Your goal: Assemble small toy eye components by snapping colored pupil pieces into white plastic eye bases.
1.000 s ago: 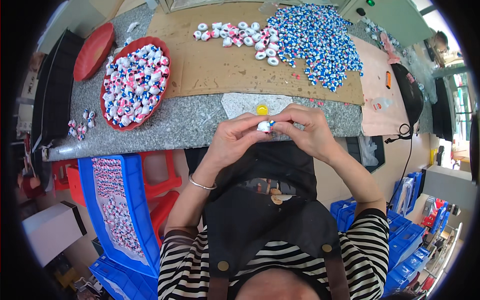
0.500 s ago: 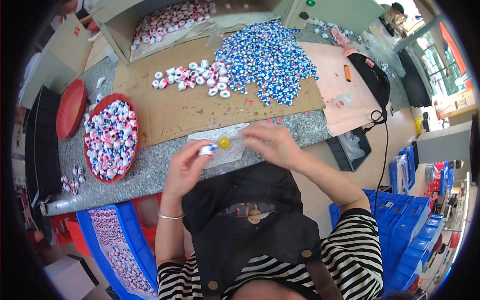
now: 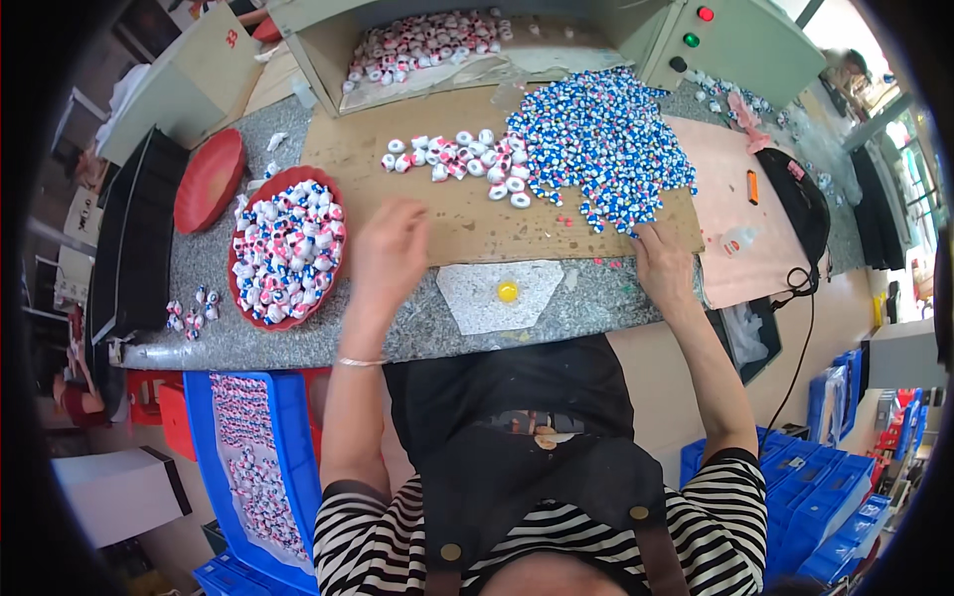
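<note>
left hand blurred above cardboard sheet, beside red bowl of finished caps, grip unclear; right hand spread at blue-white cap pile edge, apart, gathering.

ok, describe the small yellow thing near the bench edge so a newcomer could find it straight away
Start at the grey speckled bench with the brown cardboard sheet on top. Just below the cardboard's near edge, between the left hand and right hand, lies a pale angular sheet. The yellow dot sits on it: the only yellow piece, alone, unlike the heaped red, white and blue parts.
</note>
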Action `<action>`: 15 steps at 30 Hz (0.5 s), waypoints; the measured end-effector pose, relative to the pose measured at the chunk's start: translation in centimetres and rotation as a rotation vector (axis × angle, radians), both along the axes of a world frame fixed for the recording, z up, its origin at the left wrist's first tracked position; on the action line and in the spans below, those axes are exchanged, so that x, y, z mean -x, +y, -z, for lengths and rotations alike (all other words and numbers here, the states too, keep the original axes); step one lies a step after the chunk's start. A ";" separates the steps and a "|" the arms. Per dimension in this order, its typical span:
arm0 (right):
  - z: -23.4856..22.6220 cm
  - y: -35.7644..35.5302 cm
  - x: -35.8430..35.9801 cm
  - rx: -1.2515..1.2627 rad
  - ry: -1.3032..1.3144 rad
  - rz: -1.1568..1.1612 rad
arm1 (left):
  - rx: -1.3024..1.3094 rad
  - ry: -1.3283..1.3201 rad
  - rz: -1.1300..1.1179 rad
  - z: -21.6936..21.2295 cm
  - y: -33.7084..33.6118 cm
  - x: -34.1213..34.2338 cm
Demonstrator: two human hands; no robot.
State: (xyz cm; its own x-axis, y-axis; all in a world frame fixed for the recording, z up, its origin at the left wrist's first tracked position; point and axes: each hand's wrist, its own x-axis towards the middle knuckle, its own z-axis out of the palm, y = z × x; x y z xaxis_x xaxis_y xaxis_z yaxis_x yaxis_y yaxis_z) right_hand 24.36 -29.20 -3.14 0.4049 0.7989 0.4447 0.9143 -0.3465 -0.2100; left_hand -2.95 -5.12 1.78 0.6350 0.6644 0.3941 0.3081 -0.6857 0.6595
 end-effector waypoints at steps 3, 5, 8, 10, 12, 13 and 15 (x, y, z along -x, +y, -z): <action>-0.2 0.3 0.3 -0.053 0.042 -0.043 | -0.064 0.013 0.143 3.0 -0.5 -6.4; -0.1 0.6 0.2 -0.059 0.107 -0.059 | -0.160 0.090 0.129 4.8 0.6 -8.7; 0.5 1.1 -0.1 -0.067 0.128 -0.096 | -0.186 0.184 0.143 5.4 1.4 -9.9; 0.7 1.2 -0.1 -0.032 0.067 -0.125 | -0.160 0.243 0.126 4.9 1.1 -9.1; 0.9 1.2 0.1 -0.034 0.053 -0.142 | 0.179 0.031 0.182 4.8 0.3 -6.9; 1.0 1.3 -0.1 -0.039 0.040 -0.146 | 0.509 -0.190 0.245 4.8 -0.1 -5.4; 1.1 0.8 -0.8 -0.041 0.056 -0.167 | 0.803 -0.301 0.306 3.6 -1.6 -2.7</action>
